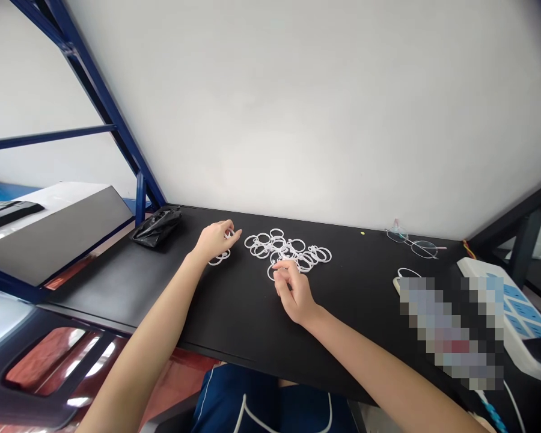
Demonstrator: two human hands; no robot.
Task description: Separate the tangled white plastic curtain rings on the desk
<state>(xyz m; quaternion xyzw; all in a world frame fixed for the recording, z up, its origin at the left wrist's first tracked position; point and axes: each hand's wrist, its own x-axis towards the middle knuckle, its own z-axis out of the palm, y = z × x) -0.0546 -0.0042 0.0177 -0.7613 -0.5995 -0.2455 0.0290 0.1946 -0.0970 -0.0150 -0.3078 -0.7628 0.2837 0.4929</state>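
Observation:
A loose pile of white curtain rings (296, 245), each with a small eyelet, lies on the black table. My right hand (295, 291) is at the pile's near edge, its fingers curled and closed on a ring (270, 272) that stays partly hidden behind the fingertips. Left of the pile, my left hand (214, 240) hovers low over a smaller group of rings (219, 259), which the hand partly covers. A white ring (229, 233) shows between its bent fingers and thumb.
A crumpled black plastic bag (157, 227) lies at the table's back left. On the right are eyeglasses (424, 248), a blurred-out phone-like object (451, 337) with a cable, and a white power strip (518, 313). Behind the black table (243, 319) rises a white wall.

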